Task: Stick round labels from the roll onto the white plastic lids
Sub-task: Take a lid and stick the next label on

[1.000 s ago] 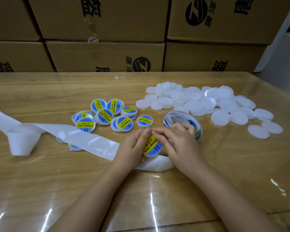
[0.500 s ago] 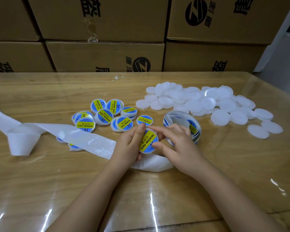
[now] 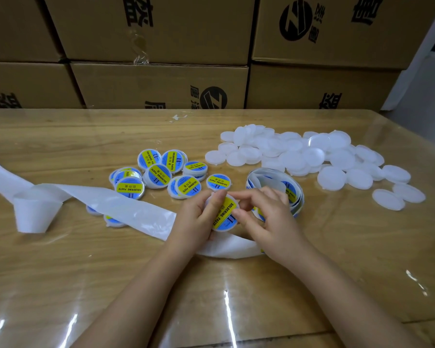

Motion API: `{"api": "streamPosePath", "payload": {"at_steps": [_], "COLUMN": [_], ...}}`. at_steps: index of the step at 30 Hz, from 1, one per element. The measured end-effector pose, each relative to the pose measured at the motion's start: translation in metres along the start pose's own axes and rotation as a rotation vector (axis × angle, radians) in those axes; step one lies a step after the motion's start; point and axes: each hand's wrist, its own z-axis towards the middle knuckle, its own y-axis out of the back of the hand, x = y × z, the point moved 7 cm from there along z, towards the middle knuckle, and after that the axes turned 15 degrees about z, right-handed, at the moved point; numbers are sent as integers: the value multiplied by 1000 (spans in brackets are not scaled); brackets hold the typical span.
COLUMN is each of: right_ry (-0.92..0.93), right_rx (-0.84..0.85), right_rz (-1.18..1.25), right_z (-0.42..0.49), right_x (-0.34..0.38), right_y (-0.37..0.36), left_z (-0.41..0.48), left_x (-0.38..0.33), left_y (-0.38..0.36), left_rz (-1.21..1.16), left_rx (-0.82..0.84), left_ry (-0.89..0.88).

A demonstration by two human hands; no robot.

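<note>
Head: one lid (image 3: 226, 214), two hands (image 3: 199, 221) (image 3: 270, 217)

Six boxes (image 3: 158, 84) behind the surface's (image 3: 60, 272) far edge, one label roll (image 3: 296, 194), one backing strip (image 3: 111, 199), roughly a dozen labelled lids (image 3: 158, 175) left of centre, one held lid (image 3: 224, 214), plain lids (image 3: 332, 178) heaped, several dozen, uncountable exactly.

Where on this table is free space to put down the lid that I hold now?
For the held lid: bare table lies between the backing strip and the near edge, left of your left hand. Another free patch is right of your right hand, nearer than the blank lids. The middle is crowded with labelled lids and the label roll.
</note>
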Motion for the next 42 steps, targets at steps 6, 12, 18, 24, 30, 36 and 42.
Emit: {"api": "streamPosePath", "payload": {"at_steps": [6, 12, 18, 24, 30, 36, 42], "right_ry": [38, 33, -16, -51, -41, -124, -420], "right_rx": [-123, -235, -349, -236, -243, -483, -636], "right_rz": [-59, -132, -34, -59, -19, 192, -200], "right_z": [0, 3, 7, 10, 10, 6, -3], "right_x": [1, -7, -23, -37, -43, -60, -104], "right_y": [11, 27, 52, 46, 48, 72, 111], "left_z": [-5, -2, 11, 9, 7, 13, 12], "left_x": [5, 5, 35, 67, 73, 46, 53], "left_y": [-12, -9, 38, 64, 75, 47, 46], "left_rz": [104, -84, 94, 605, 658, 1016, 1185], "left_rx": [79, 92, -251, -385, -450, -311, -295], "left_ry": [-27, -15, 136, 330, 408, 62, 159]}}
